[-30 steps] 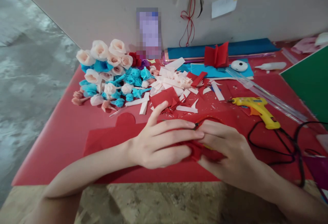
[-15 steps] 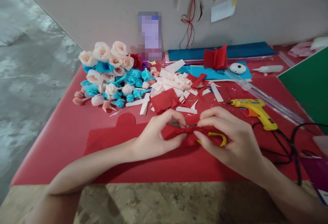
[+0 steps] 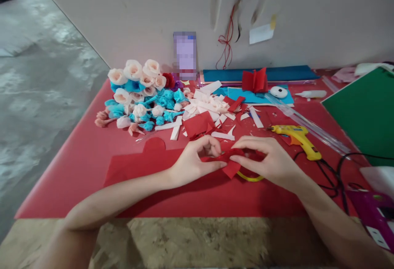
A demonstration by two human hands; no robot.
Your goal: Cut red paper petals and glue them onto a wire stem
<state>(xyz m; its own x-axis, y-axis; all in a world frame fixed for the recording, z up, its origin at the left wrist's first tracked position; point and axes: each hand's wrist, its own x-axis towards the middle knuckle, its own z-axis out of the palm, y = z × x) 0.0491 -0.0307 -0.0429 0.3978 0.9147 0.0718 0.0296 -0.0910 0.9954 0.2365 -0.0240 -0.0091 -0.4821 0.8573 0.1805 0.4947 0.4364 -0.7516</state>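
Observation:
Between the fingertips of both hands is a piece of red crepe paper (image 3: 231, 169), a corner of it hanging down. My left hand (image 3: 197, 160) pinches its left side with thumb and fingers. My right hand (image 3: 267, 160) grips the right side, thumb toward the front. Under the right hand shows a yellow handle loop (image 3: 250, 178), apparently of scissors; the rest is hidden. A long red paper sheet (image 3: 129, 166) lies beneath the left forearm, with a rounded red piece (image 3: 154, 144) at its far edge. Just beyond the left hand is a red paper square (image 3: 198, 124).
Paper flowers (image 3: 135, 92) pile up at the back left, beside pale paper scraps (image 3: 209, 101). A yellow glue gun (image 3: 295, 135) with a black cord lies right. Behind are a phone (image 3: 185, 55), blue paper (image 3: 261, 74) and a white bottle (image 3: 311, 94); a green board (image 3: 366, 113) stands right.
The red paper has turned in my fingers, so a flat corner now hangs toward me. Both hands stay close together. The camera view has shifted slightly, showing more of the wall and right side.

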